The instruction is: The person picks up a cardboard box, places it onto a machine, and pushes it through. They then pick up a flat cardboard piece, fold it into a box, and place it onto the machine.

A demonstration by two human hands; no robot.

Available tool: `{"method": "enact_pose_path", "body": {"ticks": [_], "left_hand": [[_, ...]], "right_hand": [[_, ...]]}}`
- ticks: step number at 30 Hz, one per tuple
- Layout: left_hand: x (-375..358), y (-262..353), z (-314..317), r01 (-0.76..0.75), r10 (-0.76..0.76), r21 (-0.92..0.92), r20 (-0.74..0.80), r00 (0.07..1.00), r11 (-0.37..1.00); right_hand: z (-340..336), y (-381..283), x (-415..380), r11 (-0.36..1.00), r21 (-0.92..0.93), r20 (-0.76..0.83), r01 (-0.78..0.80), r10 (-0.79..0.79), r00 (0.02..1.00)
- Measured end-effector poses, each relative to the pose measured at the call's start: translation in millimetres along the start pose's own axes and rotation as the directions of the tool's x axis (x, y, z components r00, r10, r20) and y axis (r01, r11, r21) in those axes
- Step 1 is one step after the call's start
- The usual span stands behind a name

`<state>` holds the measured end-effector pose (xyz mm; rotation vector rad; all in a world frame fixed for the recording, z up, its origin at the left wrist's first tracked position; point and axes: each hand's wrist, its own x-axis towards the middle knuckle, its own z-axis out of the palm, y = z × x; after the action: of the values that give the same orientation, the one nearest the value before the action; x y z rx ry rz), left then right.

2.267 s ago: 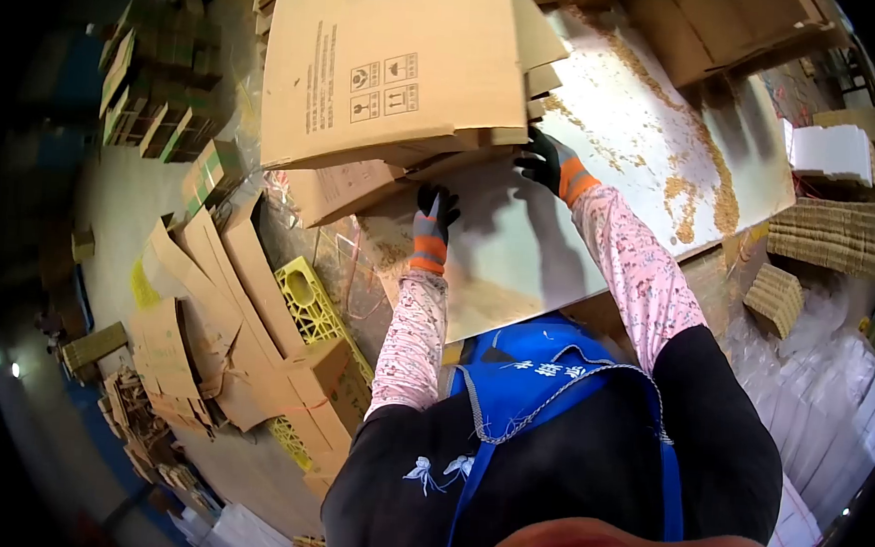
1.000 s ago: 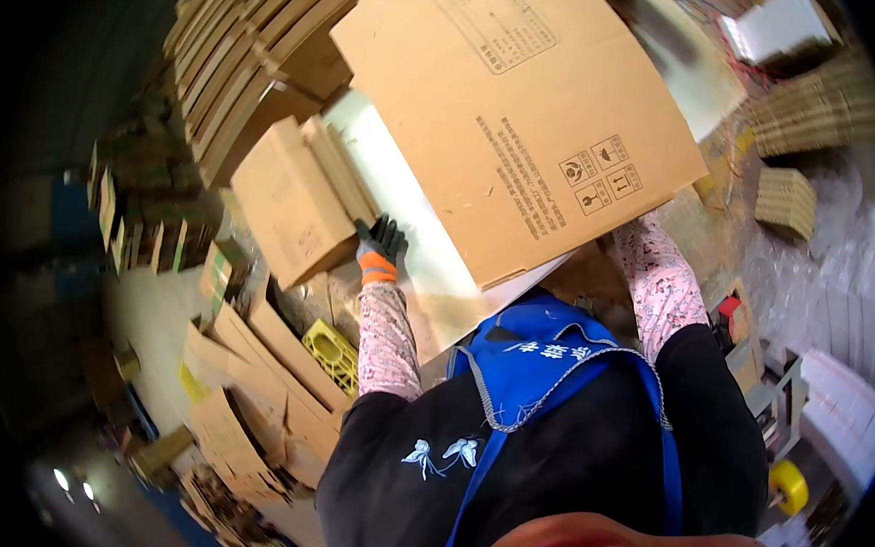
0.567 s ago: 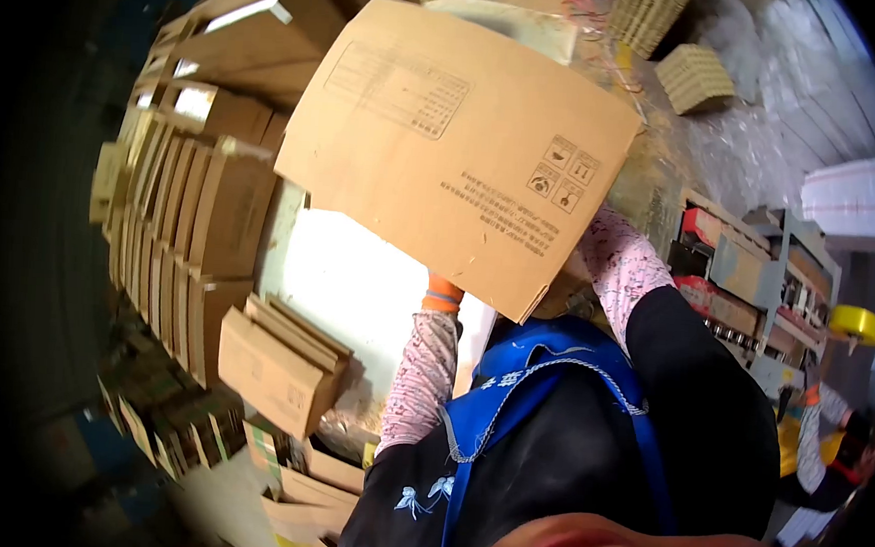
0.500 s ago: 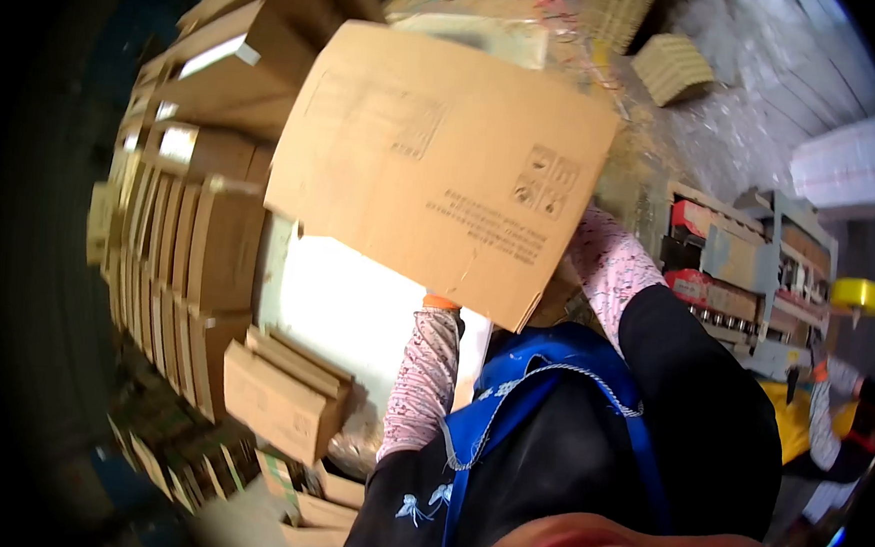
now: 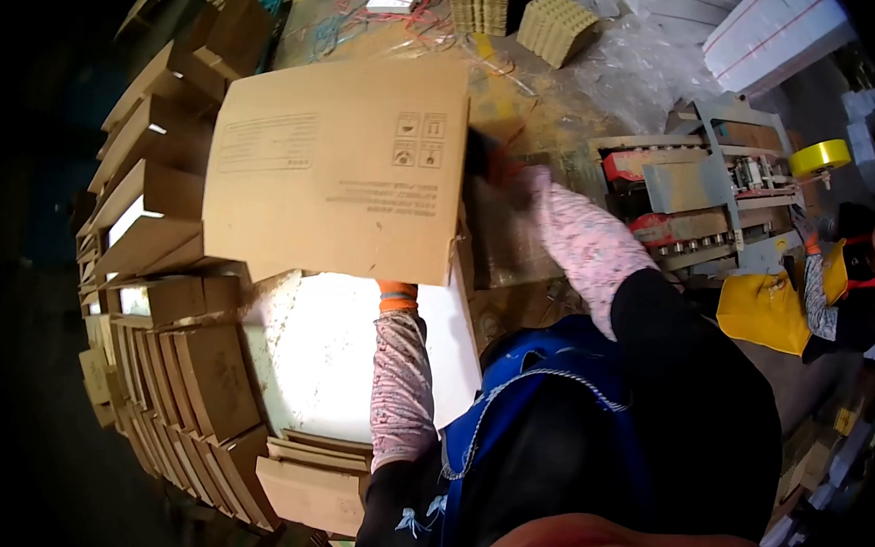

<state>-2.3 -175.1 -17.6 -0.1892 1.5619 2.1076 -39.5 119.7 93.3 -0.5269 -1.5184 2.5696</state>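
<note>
A brown cardboard box [image 5: 338, 172] with printed symbols and text fills the middle of the view, above a bright white tabletop [image 5: 322, 357]. My left hand [image 5: 397, 296], in an orange glove, reaches under the box's near edge. Its fingers are hidden behind the cardboard, so its grip does not show. Just off the box's right side is my right hand [image 5: 496, 163], in a dark and orange glove. Motion smears its fingers, and a gap separates its wrist from the cardboard. Pink patterned sleeves cover both forearms.
Stacked cartons [image 5: 206, 380] stand along the left, with more flat cartons [image 5: 315, 482] at the table's near end. To the right are a machine with rollers [image 5: 698, 189], a yellow tape roll [image 5: 820, 158] and another person [image 5: 807, 296]. Plastic wrap [image 5: 630, 75] lies beyond.
The view has turned, and the box now sits further left and squarer to me. My right hand, earlier hidden at the box's right edge, now shows blurred beside it. My left hand stays under the near edge.
</note>
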Motion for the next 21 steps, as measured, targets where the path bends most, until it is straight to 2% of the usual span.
{"method": "enact_pose_path", "body": {"ticks": [1, 2, 3, 4, 5, 6, 7, 8, 9, 10, 11, 12, 13, 14, 15, 17, 18, 19, 21], "left_hand": [[-12, 8, 1, -0.035, 0.035, 0.014, -0.016, 0.999, 0.999], [-29, 20, 0, -0.077, 0.078, 0.019, -0.033, 0.996, 0.997], [-57, 38, 2, -0.144, 0.145, 0.028, -0.045, 0.988, 0.989], [-100, 103, 51, -0.134, 0.016, -0.226, -0.459, 0.888, 0.965], [-107, 87, -11, -0.23, 0.34, 0.571, -0.093, 0.936, 0.788], [-112, 101, -6, -0.403, 0.358, 0.049, -0.564, 0.744, 0.914], [-133, 153, 19, -0.537, 0.519, 0.201, -0.657, 0.546, 0.819], [-147, 194, 25, -0.582, 0.627, 0.319, -0.627, 0.462, 0.748], [-145, 222, 4, -0.574, 0.799, 0.556, -0.436, 0.413, 0.601], [-137, 254, -2, -0.495, 0.803, 0.636, -0.416, 0.427, 0.593], [-126, 284, -6, -0.655, 0.814, 0.495, -0.242, 0.527, 0.571], [-103, 301, -16, -0.655, 0.771, 0.423, -0.215, 0.599, 0.627], [-96, 319, -3, -0.603, 0.72, 0.433, -0.181, 0.669, 0.67], [-68, 323, -24, -0.621, 0.687, 0.377, -0.058, 0.724, 0.687], [-47, 321, -36, -0.622, 0.697, 0.502, 0.052, 0.716, 0.601], [-43, 319, -15, -0.629, 0.7, 0.403, -0.042, 0.713, 0.665], [-46, 317, -4, -0.666, 0.719, 0.358, -0.025, 0.694, 0.654], [-50, 316, 3, -0.633, 0.703, 0.401, -0.041, 0.71, 0.662], [-61, 309, 23, -0.609, 0.693, 0.421, -0.071, 0.717, 0.672]], "right_hand": [[5, -26, -19, 0.988, 0.142, -0.017, -0.06, 0.063, 0.998], [1, -40, -22, 0.987, 0.157, 0.009, -0.021, 0.02, 1.0], [8, -68, -31, 0.98, 0.18, -0.05, -0.085, 0.095, 0.994], [24, -99, -52, 0.981, 0.187, -0.06, -0.043, 0.055, 0.997], [39, -124, -74, 0.981, 0.194, -0.071, -0.002, 0.016, 0.997], [51, -138, -88, 0.978, 0.208, -0.064, -0.003, 0.016, 0.998], [63, -150, -98, 0.978, 0.202, -0.028, 0.043, -0.038, 0.999], [72, -154, -103, 0.976, 0.199, 0.01, 0.087, -0.091, 0.996], [78, -148, -98, 0.975, 0.208, 0.025, 0.084, -0.091, 0.996], [82, -139, -86, 0.927, 0.281, 0.024, 0.247, -0.264, 0.964], [88, -133, -79, 0.846, 0.353, 0.008, 0.399, -0.429, 0.903], [93, -136, -81, 0.838, 0.377, 0.026, 0.395, -0.436, 0.9], [98, -143, -85, 0.833, 0.385, 0.033, 0.398, -0.443, 0.896], [102, -153, -91, 0.943, 0.134, -0.006, 0.305, -0.307, 0.952], [103, -161, -96, 0.979, -0.116, -0.083, 0.169, -0.179, 0.98], [92, -148, -76, 0.966, -0.095, -0.059, 0.242, -0.248, 0.967], [91, -150, -73, 0.949, -0.08, -0.039, 0.304, -0.307, 0.951], [88, -150, -73, 0.948, -0.074, -0.041, 0.309, -0.313, 0.949], [78, -147, -78, 0.859, -0.134, -0.137, 0.493, -0.509, 0.85]]}}
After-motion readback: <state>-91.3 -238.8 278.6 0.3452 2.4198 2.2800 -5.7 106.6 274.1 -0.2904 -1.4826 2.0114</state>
